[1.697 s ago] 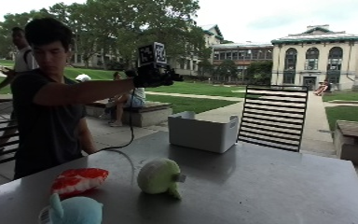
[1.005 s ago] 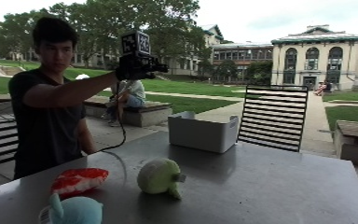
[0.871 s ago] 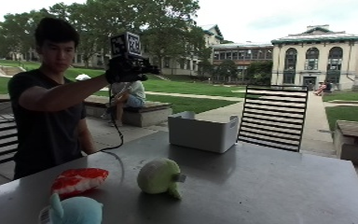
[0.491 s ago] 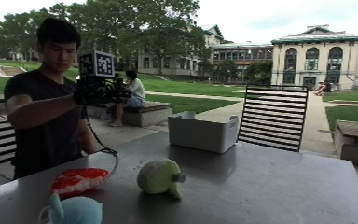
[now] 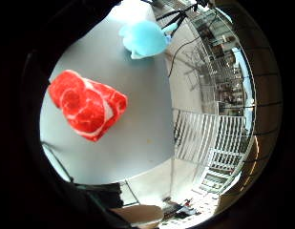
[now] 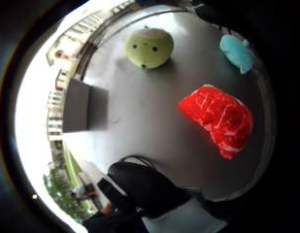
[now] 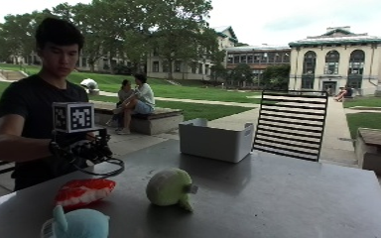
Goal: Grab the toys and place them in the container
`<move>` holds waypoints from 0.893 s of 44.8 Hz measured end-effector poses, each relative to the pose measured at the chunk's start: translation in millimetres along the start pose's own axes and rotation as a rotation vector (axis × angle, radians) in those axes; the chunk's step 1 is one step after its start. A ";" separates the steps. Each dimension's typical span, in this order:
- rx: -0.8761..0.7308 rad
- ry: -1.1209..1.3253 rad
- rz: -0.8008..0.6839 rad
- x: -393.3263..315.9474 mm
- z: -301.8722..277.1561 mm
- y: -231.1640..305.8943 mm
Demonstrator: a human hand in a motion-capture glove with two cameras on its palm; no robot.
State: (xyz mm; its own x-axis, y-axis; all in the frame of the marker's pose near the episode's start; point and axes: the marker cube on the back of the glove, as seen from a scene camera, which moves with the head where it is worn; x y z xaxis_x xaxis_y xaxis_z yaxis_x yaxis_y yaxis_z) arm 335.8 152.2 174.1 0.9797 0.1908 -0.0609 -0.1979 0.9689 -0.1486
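Three toys lie near the surface's (image 7: 296, 198) front-left corner; the container (image 7: 216, 140) stands at its far edge. Grip (image 7: 85, 150) has dropped above the red toy (image 7: 84, 192), its closure indiscernible, so pickup looks imminent.

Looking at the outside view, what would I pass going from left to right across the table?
Red meat-patterned plush, then the round green plush, then the grey container. The gloved right hand hovers above the red plush, and the blue plush overlaps it, so I skip both.
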 end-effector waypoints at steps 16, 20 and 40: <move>-0.082 -0.015 0.028 22.3 71.2 1.6; -0.096 -0.018 0.032 23.5 84.2 2.2; -0.029 0.077 0.112 22.3 86.3 -11.5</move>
State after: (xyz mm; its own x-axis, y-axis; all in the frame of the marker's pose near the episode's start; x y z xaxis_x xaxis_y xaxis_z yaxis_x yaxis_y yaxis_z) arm 362.6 158.9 259.6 0.9466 0.2833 -0.1538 -0.3073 0.9371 -0.1655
